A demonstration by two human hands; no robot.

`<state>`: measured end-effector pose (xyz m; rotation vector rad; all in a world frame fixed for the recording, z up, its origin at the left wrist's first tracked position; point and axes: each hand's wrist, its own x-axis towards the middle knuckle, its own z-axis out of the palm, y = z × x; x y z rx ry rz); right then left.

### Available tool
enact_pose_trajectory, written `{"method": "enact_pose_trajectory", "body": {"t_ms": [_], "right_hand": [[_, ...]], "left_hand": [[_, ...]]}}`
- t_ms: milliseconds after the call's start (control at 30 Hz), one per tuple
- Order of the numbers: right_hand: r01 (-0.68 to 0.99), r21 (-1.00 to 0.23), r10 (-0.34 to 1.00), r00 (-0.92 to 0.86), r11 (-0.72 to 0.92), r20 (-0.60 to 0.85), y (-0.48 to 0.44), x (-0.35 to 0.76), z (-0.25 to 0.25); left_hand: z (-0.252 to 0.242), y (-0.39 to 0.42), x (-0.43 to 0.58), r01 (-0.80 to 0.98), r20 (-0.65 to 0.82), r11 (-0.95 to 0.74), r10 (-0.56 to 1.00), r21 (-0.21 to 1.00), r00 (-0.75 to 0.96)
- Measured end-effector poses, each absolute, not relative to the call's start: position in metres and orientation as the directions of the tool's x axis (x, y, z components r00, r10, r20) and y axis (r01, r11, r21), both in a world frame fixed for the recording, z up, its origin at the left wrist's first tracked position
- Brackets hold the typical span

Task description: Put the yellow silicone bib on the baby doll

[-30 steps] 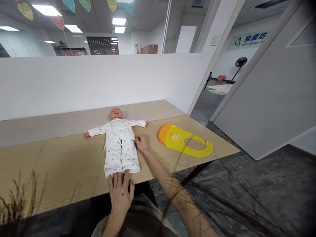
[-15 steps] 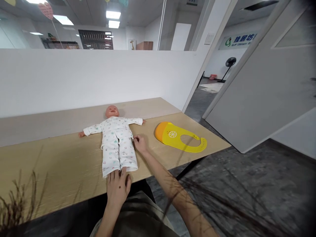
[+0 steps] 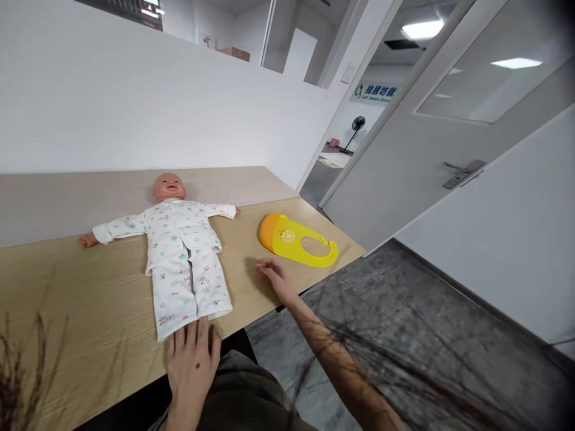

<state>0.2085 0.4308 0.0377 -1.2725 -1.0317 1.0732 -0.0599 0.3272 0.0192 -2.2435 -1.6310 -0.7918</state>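
A baby doll (image 3: 179, 233) in white printed top and trousers lies face up on the wooden table (image 3: 247, 287), arms spread. My left hand (image 3: 193, 359) rests at the table's front edge, its fingers spread and touching the trouser hems. To the right of the doll, my right hand (image 3: 276, 278) is above the table near its front edge, fingers slightly bent and apart, holding nothing. Just beyond it lies a yellow bib (image 3: 299, 242) with an orange pocket and a citrus print, flat on the table.
A white wall (image 3: 135, 102) with windows stands behind the table. On the right are a grey door (image 3: 404, 161) with a metal handle and a doorway showing a black standing fan (image 3: 358, 124). Dark strands cross the lower view.
The view has turned right. My right hand has moved away from the doll's side towards the bib, its fingers now apart. My left hand remains at the trouser hems.
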Motion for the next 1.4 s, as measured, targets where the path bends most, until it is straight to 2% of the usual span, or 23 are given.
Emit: {"method": "enact_pose_trajectory", "body": {"t_ms": [100, 233, 333, 500, 600, 700, 900, 1000, 1067, 1200, 1400], "right_hand": [[-0.19, -0.981, 0.903, 0.427, 0.032, -0.054, 0.421, 0.251, 0.053], [-0.344, -0.933, 0.636, 0.745, 0.104, -0.204, 0.416, 0.313, 0.074], [-0.354, -0.926, 0.505, 0.827, 0.13, -0.246, 0.412, 0.342, 0.081], [-0.414, -0.893, 0.414, 0.855, 0.177, -0.314, 0.403, 0.344, 0.071], [-0.409, -0.887, 0.431, 0.855, 0.213, -0.29, 0.396, 0.337, 0.064], [-0.459, -0.869, 0.47, 0.818, 0.186, -0.332, 0.393, 0.333, 0.061], [-0.595, -0.781, 0.575, 0.712, 0.19, -0.403, 0.404, 0.317, 0.056], [-0.621, -0.764, 0.609, 0.678, 0.175, -0.412, 0.419, 0.311, 0.051], [-0.627, -0.76, 0.633, 0.661, 0.171, -0.402, 0.434, 0.311, 0.049], [-0.678, -0.695, 0.657, 0.641, 0.24, -0.398, 0.465, 0.308, 0.051], [-0.696, -0.657, 0.684, 0.631, 0.29, -0.367, 0.492, 0.294, 0.054]], "left_hand": [[0.017, 0.329, -0.061, 0.929, 0.572, -0.352, 0.788, 0.113, 0.229], [0.009, 0.331, -0.064, 0.921, 0.598, -0.372, 0.767, 0.117, 0.234], [0.005, 0.332, -0.067, 0.908, 0.606, -0.406, 0.749, 0.102, 0.267], [0.004, 0.334, -0.07, 0.903, 0.611, -0.426, 0.731, 0.063, 0.302], [0.005, 0.335, -0.07, 0.901, 0.616, -0.431, 0.725, 0.055, 0.309], [0.004, 0.334, -0.069, 0.904, 0.612, -0.424, 0.73, 0.058, 0.303], [0.01, 0.328, -0.066, 0.902, 0.558, -0.405, 0.788, 0.149, 0.262], [0.012, 0.327, -0.064, 0.908, 0.512, -0.378, 0.825, 0.18, 0.242], [0.009, 0.329, -0.064, 0.908, 0.533, -0.376, 0.814, 0.185, 0.229], [0.0, 0.337, -0.067, 0.894, 0.619, -0.431, 0.738, 0.124, 0.27], [0.012, 0.333, -0.068, 0.916, 0.62, -0.4, 0.728, 0.041, 0.291]]}}
